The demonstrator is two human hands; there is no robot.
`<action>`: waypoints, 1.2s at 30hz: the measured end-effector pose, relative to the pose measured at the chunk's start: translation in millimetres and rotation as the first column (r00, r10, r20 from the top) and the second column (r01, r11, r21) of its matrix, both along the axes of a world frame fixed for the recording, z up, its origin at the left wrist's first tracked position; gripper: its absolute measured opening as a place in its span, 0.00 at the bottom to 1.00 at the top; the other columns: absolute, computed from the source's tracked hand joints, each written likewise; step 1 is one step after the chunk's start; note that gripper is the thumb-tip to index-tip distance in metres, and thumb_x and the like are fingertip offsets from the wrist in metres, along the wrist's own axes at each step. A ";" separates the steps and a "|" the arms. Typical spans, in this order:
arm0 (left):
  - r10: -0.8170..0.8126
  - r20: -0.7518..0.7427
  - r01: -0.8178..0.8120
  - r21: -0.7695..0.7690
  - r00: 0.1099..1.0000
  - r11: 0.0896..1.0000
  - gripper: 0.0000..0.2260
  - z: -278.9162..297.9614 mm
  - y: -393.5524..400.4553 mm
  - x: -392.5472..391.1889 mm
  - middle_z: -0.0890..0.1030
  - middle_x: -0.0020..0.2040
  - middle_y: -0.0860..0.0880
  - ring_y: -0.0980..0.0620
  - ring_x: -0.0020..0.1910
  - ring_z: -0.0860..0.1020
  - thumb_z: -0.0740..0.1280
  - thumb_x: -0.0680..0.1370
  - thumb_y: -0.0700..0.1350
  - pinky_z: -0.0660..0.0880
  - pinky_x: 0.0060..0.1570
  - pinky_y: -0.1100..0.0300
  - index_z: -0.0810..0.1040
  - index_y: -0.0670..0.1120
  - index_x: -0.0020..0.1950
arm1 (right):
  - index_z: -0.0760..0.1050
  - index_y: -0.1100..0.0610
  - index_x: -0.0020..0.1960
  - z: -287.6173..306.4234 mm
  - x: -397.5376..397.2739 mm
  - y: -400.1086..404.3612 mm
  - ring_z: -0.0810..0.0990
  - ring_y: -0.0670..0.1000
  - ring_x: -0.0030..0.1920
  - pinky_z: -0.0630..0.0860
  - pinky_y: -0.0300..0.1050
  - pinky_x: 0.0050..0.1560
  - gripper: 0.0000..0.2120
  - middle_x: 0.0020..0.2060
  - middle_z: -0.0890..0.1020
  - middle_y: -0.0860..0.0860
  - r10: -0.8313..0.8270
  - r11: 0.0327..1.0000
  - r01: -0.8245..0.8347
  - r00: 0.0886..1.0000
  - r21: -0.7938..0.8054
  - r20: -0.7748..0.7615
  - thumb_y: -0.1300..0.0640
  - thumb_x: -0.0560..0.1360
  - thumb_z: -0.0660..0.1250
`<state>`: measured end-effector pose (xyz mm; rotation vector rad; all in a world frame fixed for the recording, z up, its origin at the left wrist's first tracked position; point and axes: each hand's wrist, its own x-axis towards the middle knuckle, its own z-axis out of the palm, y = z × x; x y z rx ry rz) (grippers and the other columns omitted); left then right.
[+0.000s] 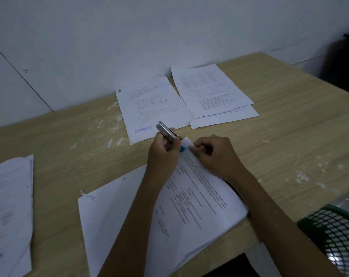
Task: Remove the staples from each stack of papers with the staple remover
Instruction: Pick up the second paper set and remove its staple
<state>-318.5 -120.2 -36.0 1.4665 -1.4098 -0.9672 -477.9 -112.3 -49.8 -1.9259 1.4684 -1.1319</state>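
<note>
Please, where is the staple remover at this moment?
In the head view, the staple remover is near the middle of the table, gripped by the left hand at the top corner of the nearest paper stack, just below the sheet stamped APPROVED.

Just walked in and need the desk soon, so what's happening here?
A person is working at the far corner of a stack of papers on the wooden table. The left hand grips a metal staple remover at that corner, while the right hand pinches the corner. Other paper piles lie near the wall, another at the left edge.
</note>
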 end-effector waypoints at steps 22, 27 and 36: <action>0.162 0.573 0.005 -0.277 0.803 0.961 0.16 -11.8 -4.4 63.9 0.83 0.56 0.47 0.47 0.51 0.72 0.64 0.81 0.51 0.69 0.48 0.56 0.77 0.49 0.67 | 0.82 0.55 0.48 -3.3 5.9 -2.3 0.76 0.51 0.46 0.72 0.44 0.49 0.05 0.40 0.83 0.48 -0.098 0.995 0.096 0.989 -0.032 -0.111 0.57 0.76 0.68; 0.141 0.688 0.035 -0.236 0.712 0.971 0.17 -16.5 -1.0 61.2 0.76 0.63 0.49 0.46 0.57 0.69 0.62 0.81 0.53 0.67 0.51 0.57 0.74 0.53 0.70 | 0.82 0.55 0.48 -2.6 5.4 -2.0 0.76 0.51 0.46 0.70 0.43 0.49 0.05 0.38 0.81 0.44 -0.097 0.995 0.095 0.991 -0.020 -0.096 0.57 0.76 0.68; 0.234 0.720 0.207 -0.466 0.653 0.860 0.15 -10.6 15.8 28.2 0.82 0.58 0.54 0.49 0.54 0.73 0.65 0.80 0.53 0.73 0.49 0.55 0.79 0.53 0.65 | 0.78 0.45 0.43 -2.6 2.0 -3.1 0.78 0.45 0.44 0.73 0.40 0.46 0.08 0.36 0.79 0.38 -0.065 0.998 0.066 0.998 0.017 -0.017 0.59 0.74 0.70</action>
